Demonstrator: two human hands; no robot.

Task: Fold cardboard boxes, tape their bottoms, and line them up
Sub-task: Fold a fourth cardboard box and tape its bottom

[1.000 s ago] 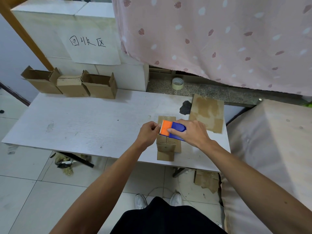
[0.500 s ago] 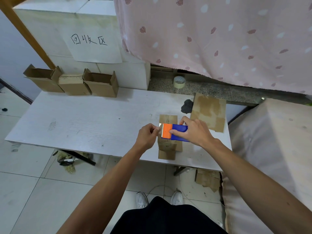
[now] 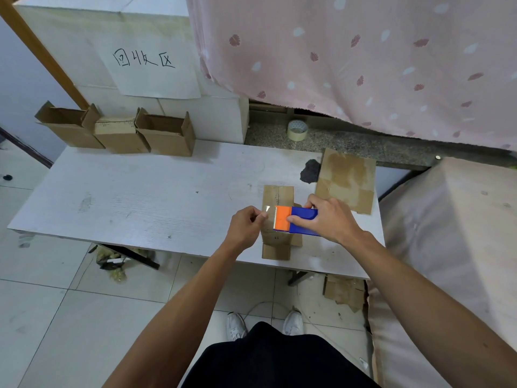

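Over in the upper left of the frame, three folded boxes [image 3: 119,134] sat in a row along the back edge of the white table [image 3: 140,197]. They were touching each other, and the two outer ones had their flaps standing open, right below a paper sign [image 3: 148,68] with handwritten characters. Toward the lower middle, the left hand [image 3: 246,228] had its fingers curled in, with thumb and forefinger pinching the loose end of a strip of clear tape [image 3: 265,212]. That strip ran a short way right into the toothed orange front of the tape dispenser [image 3: 296,222]. The right hand [image 3: 330,219] gripped its blue body, thumb on the near side and fingers wrapped over the far side. So the hands were close together but not touching, with the tape stretched between them. The cardboard box [image 3: 277,194] being worked on lay right underneath, near the table's front edge, its far end sticking out above the dispenser and a flap showing below it. Honestly couldn't tell if the tape was touching the cardboard. A roll of tape [image 3: 297,130] sat on the stone ledge behind the table. Further right, a flat cardboard sheet [image 3: 347,180] lay at the table's right end beside a dark patch [image 3: 310,170]. A pink curtain [image 3: 363,65] filled the upper right.
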